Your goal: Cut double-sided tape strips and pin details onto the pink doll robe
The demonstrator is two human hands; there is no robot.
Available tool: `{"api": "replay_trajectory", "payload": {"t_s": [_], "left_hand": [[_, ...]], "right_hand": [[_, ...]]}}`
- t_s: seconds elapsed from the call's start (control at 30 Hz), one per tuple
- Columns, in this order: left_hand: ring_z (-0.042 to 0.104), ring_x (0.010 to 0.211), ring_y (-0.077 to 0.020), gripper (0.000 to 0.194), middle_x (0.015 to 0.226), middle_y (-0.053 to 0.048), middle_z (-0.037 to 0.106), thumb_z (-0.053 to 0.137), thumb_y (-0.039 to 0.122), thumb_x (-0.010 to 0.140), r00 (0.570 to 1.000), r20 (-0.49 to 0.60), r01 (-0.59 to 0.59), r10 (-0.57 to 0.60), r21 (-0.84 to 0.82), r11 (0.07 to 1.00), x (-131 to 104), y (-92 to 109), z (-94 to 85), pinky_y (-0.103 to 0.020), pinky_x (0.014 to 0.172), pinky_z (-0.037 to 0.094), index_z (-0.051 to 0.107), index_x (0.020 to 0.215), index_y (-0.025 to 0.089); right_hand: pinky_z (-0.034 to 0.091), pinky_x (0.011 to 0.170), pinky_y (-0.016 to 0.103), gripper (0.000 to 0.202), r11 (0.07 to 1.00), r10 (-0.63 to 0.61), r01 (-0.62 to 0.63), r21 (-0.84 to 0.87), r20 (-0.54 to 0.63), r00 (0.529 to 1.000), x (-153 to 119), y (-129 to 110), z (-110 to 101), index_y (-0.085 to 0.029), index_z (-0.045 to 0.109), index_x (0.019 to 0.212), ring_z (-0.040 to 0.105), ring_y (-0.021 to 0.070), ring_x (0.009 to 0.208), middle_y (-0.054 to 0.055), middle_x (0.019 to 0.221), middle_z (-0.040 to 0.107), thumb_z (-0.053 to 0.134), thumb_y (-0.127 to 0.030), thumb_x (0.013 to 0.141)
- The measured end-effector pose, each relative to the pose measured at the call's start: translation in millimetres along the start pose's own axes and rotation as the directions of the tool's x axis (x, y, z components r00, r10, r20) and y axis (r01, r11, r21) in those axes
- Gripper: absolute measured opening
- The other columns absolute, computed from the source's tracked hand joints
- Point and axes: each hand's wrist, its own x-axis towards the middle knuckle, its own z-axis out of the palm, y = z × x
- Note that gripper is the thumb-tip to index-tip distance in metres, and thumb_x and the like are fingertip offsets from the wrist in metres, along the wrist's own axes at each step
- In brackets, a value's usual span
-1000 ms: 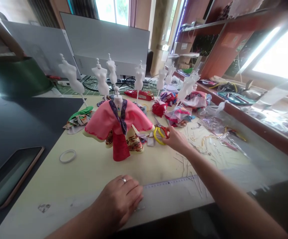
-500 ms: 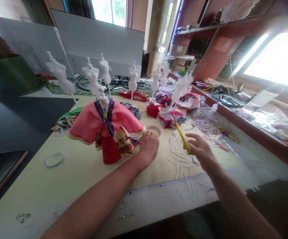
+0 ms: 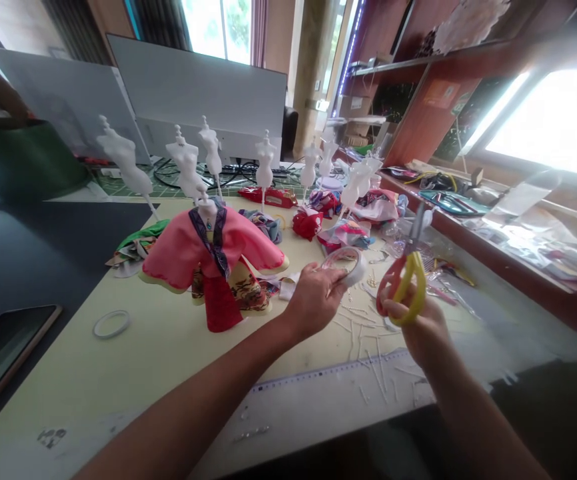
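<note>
My left hand (image 3: 315, 298) grips a roll of clear tape (image 3: 357, 268), raised above the table with its ring tilted. In my right hand (image 3: 421, 325) is a pair of scissors (image 3: 408, 287) with yellow and red handles, blades pointing up. Left of my left hand stands a small dress form in a pink robe (image 3: 168, 250) with a patterned dark collar and a red front panel (image 3: 220, 303). Thin white strips and bead chains (image 3: 363, 327) lie on the table below and between my hands.
Several white mini mannequins (image 3: 264, 163) stand behind the robe, with bunched fabrics (image 3: 346, 235) around them. A white ring (image 3: 111, 324) lies on the left, a ruler (image 3: 318, 374) near the front. A cluttered shelf (image 3: 498, 230) runs along the right; a tablet (image 3: 11, 360) sits far left.
My left hand has picked up the tape roll and moved right, away from the robe's hem. My right hand has turned the scissors upright and shifted slightly right.
</note>
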Motion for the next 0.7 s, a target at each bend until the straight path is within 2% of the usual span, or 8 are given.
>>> {"api": "replay_trajectory", "payload": {"t_s": [0.1, 0.17, 0.27, 0.37, 0.5, 0.6, 0.67, 0.7], "left_hand": [[0.061, 0.079, -0.0165, 0.021, 0.085, -0.004, 0.07, 0.047, 0.024, 0.09, 0.994, 0.107, 0.062, -0.023, -0.376, 0.924, -21.3, 17.9, -21.7, -0.033, 0.079, 0.048, 0.067, 0.093, 0.016], [0.062, 0.084, -0.0172, 0.024, 0.097, -0.007, 0.069, 0.046, 0.025, 0.09, 0.977, 0.212, 0.143, -0.037, -0.512, 0.847, -39.4, 24.7, -39.1, -0.028, 0.072, 0.05, 0.068, 0.086, 0.015], [0.062, 0.08, -0.0161, 0.023, 0.095, -0.005, 0.07, 0.048, 0.024, 0.088, 0.929, 0.364, 0.255, -0.06, -0.516, 0.818, -67.5, 30.3, -63.8, -0.024, 0.066, 0.049, 0.068, 0.097, 0.017], [0.061, 0.078, -0.0156, 0.024, 0.084, -0.003, 0.069, 0.049, 0.024, 0.087, 0.887, 0.458, 0.3, -0.061, -0.471, 0.83, -90.7, 34.0, -81.1, -0.023, 0.068, 0.048, 0.069, 0.099, 0.019], [0.058, 0.071, -0.0135, 0.021, 0.076, -0.002, 0.066, 0.051, 0.027, 0.085, 0.853, 0.498, 0.41, -0.159, -0.449, 0.793, -110.1, 33.9, -88.5, -0.021, 0.063, 0.046, 0.069, 0.084, 0.016], [0.057, 0.071, -0.013, 0.016, 0.077, -0.001, 0.064, 0.055, 0.027, 0.083, 0.906, 0.385, 0.362, -0.178, -0.484, 0.796, -122.5, 29.6, -83.3, -0.022, 0.065, 0.046, 0.068, 0.084, 0.017], [0.059, 0.082, -0.0157, 0.018, 0.089, -0.003, 0.064, 0.06, 0.029, 0.08, 0.964, 0.102, 0.264, -0.246, -0.484, 0.834, -133.5, 27.9, -76.3, -0.026, 0.074, 0.048, 0.065, 0.092, 0.018], [0.058, 0.088, -0.0173, 0.019, 0.095, -0.005, 0.063, 0.059, 0.029, 0.08, 0.946, -0.081, 0.243, -0.312, -0.457, 0.856, -139.9, 28.1, -72.3, -0.029, 0.079, 0.049, 0.063, 0.094, 0.017]], "right_hand": [[0.04, 0.051, 0.028, 0.019, 0.996, -0.017, 0.016, -0.09, -0.008, 1.0, -12.2, -11.8, -2.1, -0.02, 0.055, 0.085, 0.046, 0.0116, 0.054, -0.003, 0.062, 0.048, 0.066, -0.027, 0.071], [0.045, 0.053, 0.029, 0.018, 0.984, -0.09, 0.085, -0.159, -0.02, 0.996, -21.2, -19.2, -4.0, -0.021, 0.054, 0.085, 0.051, 0.0136, 0.057, -0.001, 0.065, 0.053, 0.065, -0.026, 0.073], [0.049, 0.054, 0.03, 0.024, 0.946, -0.169, 0.191, -0.262, 0.105, 0.98, -39.3, -28.1, -4.1, -0.023, 0.056, 0.097, 0.058, 0.0173, 0.062, 0.002, 0.074, 0.061, 0.064, -0.027, 0.076], [0.05, 0.053, 0.03, 0.023, 0.872, -0.107, 0.228, -0.432, 0.287, 0.952, -64.4, -33.4, 6.0, -0.025, 0.062, 0.102, 0.061, 0.0191, 0.064, 0.002, 0.069, 0.06, 0.06, -0.031, 0.081], [0.05, 0.046, 0.025, 0.017, 0.932, -0.084, 0.225, -0.285, 0.432, 0.898, -96.3, -32.1, 30.3, -0.027, 0.061, 0.094, 0.063, 0.0187, 0.065, 0.002, 0.078, 0.065, 0.059, -0.037, 0.081], [0.051, 0.045, 0.023, 0.013, 0.943, -0.081, 0.205, -0.26, 0.421, 0.903, -109.9, -27.3, 42.5, -0.028, 0.059, 0.09, 0.063, 0.0175, 0.063, 0.001, 0.078, 0.066, 0.058, -0.038, 0.082], [0.052, 0.048, 0.022, 0.011, 0.922, -0.101, 0.225, -0.316, 0.365, 0.925, -114.2, -24.6, 46.2, -0.028, 0.058, 0.088, 0.063, 0.0167, 0.06, 0.0, 0.079, 0.067, 0.059, -0.037, 0.081], [0.053, 0.049, 0.022, 0.01, 0.906, -0.119, 0.242, -0.347, 0.338, 0.933, -115.4, -23.4, 47.6, -0.028, 0.058, 0.087, 0.063, 0.0164, 0.058, -0.001, 0.078, 0.067, 0.059, -0.036, 0.081]]}}
